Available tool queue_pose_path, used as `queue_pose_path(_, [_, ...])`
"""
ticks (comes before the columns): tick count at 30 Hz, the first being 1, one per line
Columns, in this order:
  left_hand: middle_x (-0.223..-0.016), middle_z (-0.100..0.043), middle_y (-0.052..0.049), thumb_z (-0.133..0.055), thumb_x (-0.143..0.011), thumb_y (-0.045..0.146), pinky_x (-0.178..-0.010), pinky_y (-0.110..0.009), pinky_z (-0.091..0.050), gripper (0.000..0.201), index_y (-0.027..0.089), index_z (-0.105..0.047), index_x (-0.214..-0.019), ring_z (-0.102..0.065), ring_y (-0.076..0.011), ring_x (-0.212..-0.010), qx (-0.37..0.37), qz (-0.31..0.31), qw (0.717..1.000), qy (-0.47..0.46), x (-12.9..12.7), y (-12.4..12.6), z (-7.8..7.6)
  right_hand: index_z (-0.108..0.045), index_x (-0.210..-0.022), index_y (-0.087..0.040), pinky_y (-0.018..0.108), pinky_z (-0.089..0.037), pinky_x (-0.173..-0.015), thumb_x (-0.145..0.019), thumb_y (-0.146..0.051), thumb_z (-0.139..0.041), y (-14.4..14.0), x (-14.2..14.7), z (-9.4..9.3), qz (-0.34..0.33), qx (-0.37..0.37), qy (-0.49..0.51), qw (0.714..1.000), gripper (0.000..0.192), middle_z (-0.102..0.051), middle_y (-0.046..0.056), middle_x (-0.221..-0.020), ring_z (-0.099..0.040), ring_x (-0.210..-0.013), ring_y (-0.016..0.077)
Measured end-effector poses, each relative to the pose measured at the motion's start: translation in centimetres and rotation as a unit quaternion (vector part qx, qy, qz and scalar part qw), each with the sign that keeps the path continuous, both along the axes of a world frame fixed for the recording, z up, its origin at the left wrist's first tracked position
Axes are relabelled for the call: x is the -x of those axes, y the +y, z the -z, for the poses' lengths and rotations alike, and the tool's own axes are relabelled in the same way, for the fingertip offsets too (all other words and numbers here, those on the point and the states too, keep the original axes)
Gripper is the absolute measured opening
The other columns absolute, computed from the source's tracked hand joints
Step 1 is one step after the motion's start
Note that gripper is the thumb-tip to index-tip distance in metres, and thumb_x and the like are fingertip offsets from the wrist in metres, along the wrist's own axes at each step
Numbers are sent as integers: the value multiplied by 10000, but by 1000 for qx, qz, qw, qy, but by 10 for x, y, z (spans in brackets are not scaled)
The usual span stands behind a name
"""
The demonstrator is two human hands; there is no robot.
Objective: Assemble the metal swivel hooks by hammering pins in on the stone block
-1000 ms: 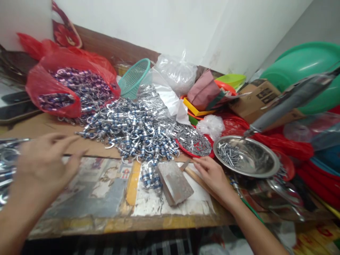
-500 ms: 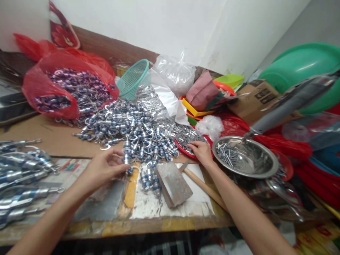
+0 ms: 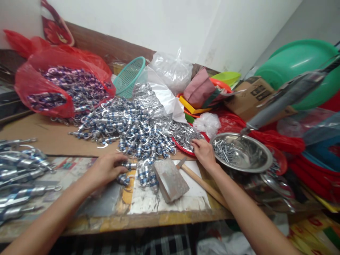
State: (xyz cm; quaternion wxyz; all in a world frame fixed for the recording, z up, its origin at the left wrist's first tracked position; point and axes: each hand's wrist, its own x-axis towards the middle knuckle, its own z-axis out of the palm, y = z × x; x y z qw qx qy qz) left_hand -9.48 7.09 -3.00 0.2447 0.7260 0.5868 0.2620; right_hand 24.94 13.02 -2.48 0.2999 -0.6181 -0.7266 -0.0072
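Swivel [image 3: 129, 165] at near edge of swivel pile [image 3: 127, 129], pinched in left hand [image 3: 106, 169] fingers. Right hand [image 3: 204, 152] on red tray [image 3: 186, 150] of small metal bits, fingers curled; whether it grips one, cannot tell. Hammer [image 3: 172, 179] between hands, untouched. Finished-looking pieces [image 3: 18, 177] at far left; big pile and red bag [image 3: 53, 85] left.

Swivel pile [image 3: 132, 131] lies at table centre. Red bag [image 3: 53, 85] sits at its 10 o'clock, mesh basket [image 3: 130, 76] at 12 o'clock, red plate [image 3: 186, 140] at 3 o'clock. Steel bowl [image 3: 244, 154] lies right of the plate. Metal block [image 3: 170, 179] lies at the pile's 5 o'clock, on the table [image 3: 101, 198].
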Motion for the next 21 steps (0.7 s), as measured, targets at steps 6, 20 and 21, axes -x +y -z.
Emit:
queue_pose_path(6, [-927, -733, -94, -602, -679, 372, -824, -400, -479, 235, 203, -707, -805, -649, -305, -889, -10, -60, 998, -24, 5, -18, 1, -714, -827, -154, 311, -482, -754, -783, -195, -552, -19, 15, -8, -35, -6, 103, 994, 172, -679, 79, -824, -624, -782, 188])
queue_pose_path(20, [-780, -710, -11, -650, -712, 260, -697, -268, -533, 55, 223, -655, -752, -659, -186, -768, -86, -25, 953, -288, -74, -59, -43, -629, -813, -205, 255, -505, -660, -758, -68, -575, -113, 93, -44, -217, -36, 255, 942, 157, -668, -4, -762, -617, -708, 128])
queue_pose_path(21, [-765, -709, -7, -650, -713, 252, -685, -261, -537, 50, 220, -656, -750, -661, -178, -741, -72, -17, 953, -295, -77, -60, -39, -610, -829, -205, 253, -504, -662, -759, -66, -563, -113, 92, -43, -213, -34, 246, 945, 162, -660, -4, -774, -615, -718, 129])
